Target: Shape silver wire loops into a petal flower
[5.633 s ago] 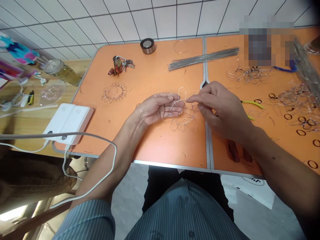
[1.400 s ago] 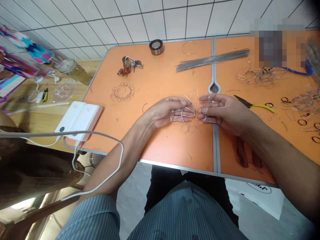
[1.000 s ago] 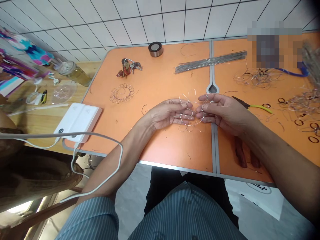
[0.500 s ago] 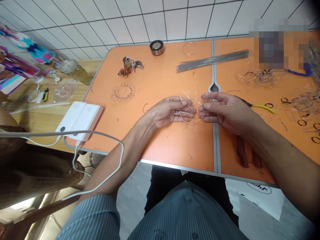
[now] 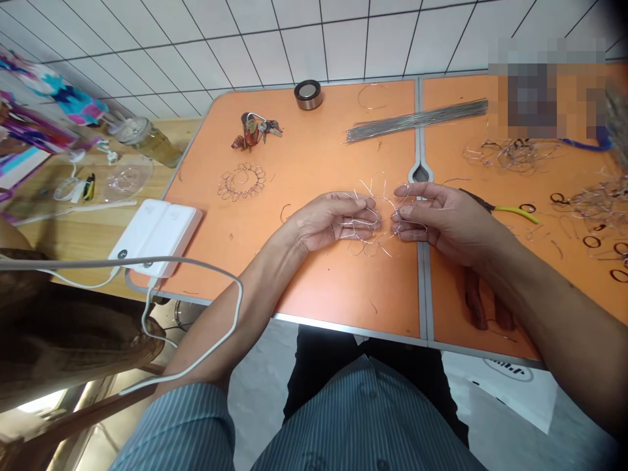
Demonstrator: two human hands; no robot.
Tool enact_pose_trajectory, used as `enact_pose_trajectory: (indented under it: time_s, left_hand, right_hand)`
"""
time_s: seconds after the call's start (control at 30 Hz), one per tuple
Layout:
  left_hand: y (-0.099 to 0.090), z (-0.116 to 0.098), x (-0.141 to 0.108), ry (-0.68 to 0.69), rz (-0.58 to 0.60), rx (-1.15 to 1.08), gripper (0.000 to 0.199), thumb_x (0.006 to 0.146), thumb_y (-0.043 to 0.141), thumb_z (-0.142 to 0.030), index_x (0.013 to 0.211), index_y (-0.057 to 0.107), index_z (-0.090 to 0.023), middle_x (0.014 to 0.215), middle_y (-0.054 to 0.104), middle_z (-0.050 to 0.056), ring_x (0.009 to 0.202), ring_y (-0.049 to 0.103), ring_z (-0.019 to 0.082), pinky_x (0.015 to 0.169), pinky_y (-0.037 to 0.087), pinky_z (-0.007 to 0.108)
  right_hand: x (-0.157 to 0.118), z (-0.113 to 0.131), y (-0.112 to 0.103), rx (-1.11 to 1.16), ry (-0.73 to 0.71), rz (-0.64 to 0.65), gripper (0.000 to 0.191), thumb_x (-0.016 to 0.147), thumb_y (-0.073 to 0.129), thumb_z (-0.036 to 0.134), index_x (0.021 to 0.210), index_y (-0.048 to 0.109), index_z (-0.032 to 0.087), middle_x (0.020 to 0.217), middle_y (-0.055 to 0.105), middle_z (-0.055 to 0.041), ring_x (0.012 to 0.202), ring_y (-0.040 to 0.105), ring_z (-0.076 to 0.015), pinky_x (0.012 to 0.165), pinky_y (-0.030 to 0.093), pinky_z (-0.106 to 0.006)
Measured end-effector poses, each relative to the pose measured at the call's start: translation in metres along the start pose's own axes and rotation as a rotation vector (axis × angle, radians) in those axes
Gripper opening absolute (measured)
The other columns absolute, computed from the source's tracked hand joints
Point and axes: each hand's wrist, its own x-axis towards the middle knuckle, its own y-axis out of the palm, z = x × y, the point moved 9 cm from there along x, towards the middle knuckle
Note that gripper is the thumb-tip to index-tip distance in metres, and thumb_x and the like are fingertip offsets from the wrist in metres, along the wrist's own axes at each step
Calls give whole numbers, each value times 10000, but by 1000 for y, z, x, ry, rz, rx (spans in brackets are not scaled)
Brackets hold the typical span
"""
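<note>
Between both hands is a thin silver wire ring with looped petals [image 5: 375, 247], held above the orange table [image 5: 314, 288]. My left hand [image 5: 343, 219] grips its left side between thumb and fingers, palm partly turned up. On the ring's right side, my right hand [image 5: 432, 212] pinches the wire with thumb and fingertips. Some of the loops pass over the fingers of both hands. A similar looped wire ring [image 5: 242, 182] lies flat on the table to the left.
Behind the hands lie a bundle of straight wires [image 5: 417, 120], a tape roll [image 5: 308, 95] and keys [image 5: 262, 127]. Yellow-handled pliers [image 5: 517, 210] and tangled wires [image 5: 515, 154] are at right. A white power bank [image 5: 157, 235] with a cable sits at left.
The wire ring has turned slightly between my hands, so its loops point in different directions. Both hands keep their hold and have barely moved.
</note>
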Motion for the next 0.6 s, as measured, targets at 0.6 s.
enact_pose_trajectory:
  time_s: [0.6]
  left_hand:
    - [-3, -1, 0, 14, -5, 10, 97, 1094, 838, -218, 1081, 872, -128, 1065, 924, 148, 907, 906, 242, 939, 734, 384]
  right_hand:
    - [-6, 2, 7, -8, 32, 41, 355, 949, 946, 102, 1222, 773, 247, 890, 882, -53, 751, 828, -170, 693, 727, -248]
